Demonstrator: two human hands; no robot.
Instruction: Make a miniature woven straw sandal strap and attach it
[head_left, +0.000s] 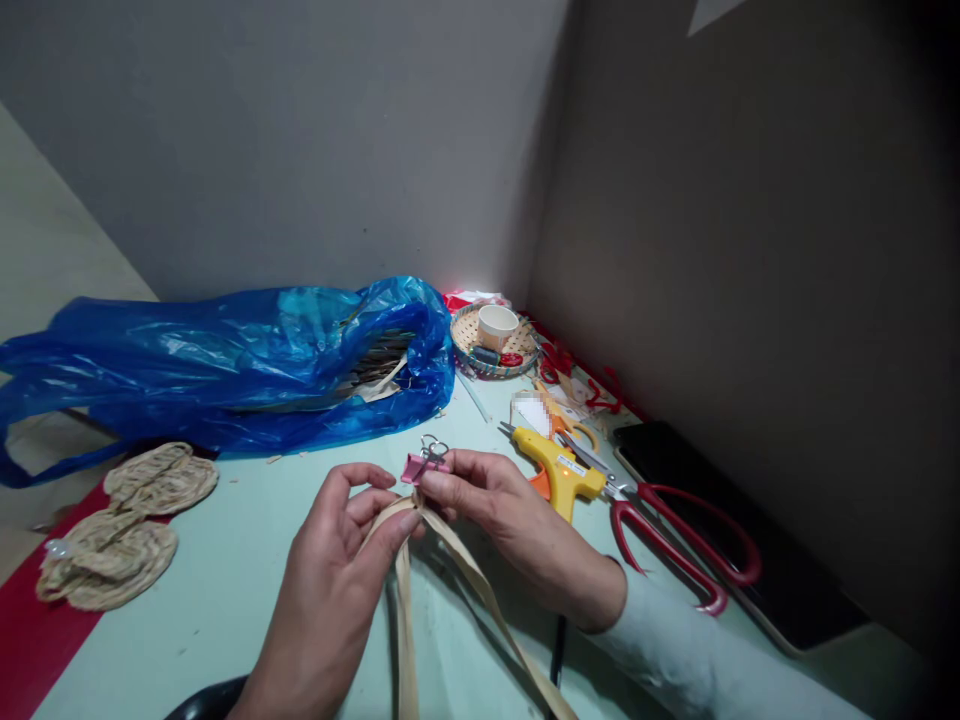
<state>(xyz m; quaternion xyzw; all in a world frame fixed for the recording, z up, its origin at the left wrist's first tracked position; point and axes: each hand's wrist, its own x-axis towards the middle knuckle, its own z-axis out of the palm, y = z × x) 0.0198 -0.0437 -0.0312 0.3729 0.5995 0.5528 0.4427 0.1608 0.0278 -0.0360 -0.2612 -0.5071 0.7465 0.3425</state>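
My left hand (pixel 345 560) is closed in a pinch on a pale tan flat strip (pixel 406 630), which looks like dried plant fibre. Two long ends of it hang down toward the near edge of the table. My right hand (pixel 517 520) grips a pink binder clip (pixel 424 467) between thumb and fingers, at the top of the strip where the ends meet. The clip's wire handles point upward. Whether its jaws are biting the strip is hidden by my fingers.
A blue plastic bag (pixel 247 360) of dried strips lies behind. Woven pieces (pixel 112 555) sit at left. On the right are a yellow glue gun (pixel 562 470), red-handled scissors (pixel 675 540) and a black tablet-like slab (pixel 735 530). A round basket (pixel 469 350) holds a paper cup (pixel 496 326).
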